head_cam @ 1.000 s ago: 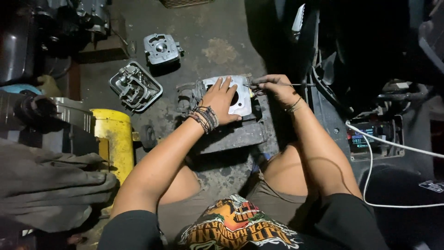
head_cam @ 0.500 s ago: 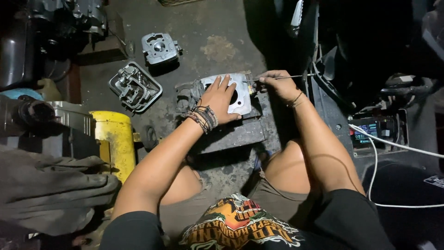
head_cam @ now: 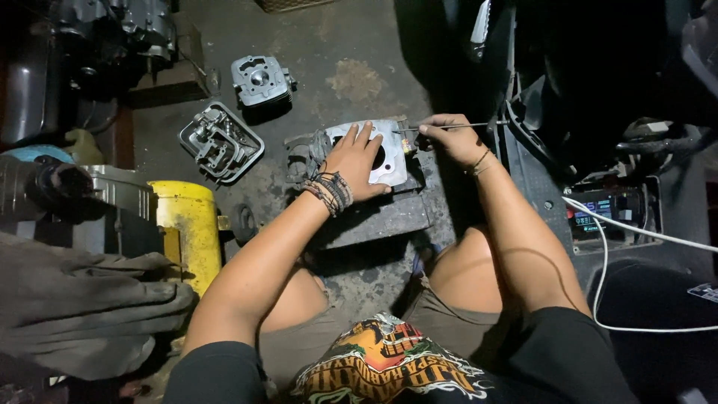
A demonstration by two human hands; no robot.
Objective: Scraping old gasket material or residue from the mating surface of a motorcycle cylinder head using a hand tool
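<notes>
cylinder head (head_cam: 259,78), valve cover (head_cam: 221,141) (upturned), yellow canister (head_cam: 187,224)

You are in a motor repair workshop, squatting on a stained concrete floor (head_cam: 359,75). Around the engine cylinder block (head_cam: 385,153) lie other engine parts: a cylinder head (head_cam: 259,78) beyond it, an open metal cover (head_cam: 221,142) to its left, a yellow canister (head_cam: 191,224) nearer left.

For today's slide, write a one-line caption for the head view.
Left hand steadies a grey engine cylinder while the right hand works a thin rod tool at its edge.
</notes>
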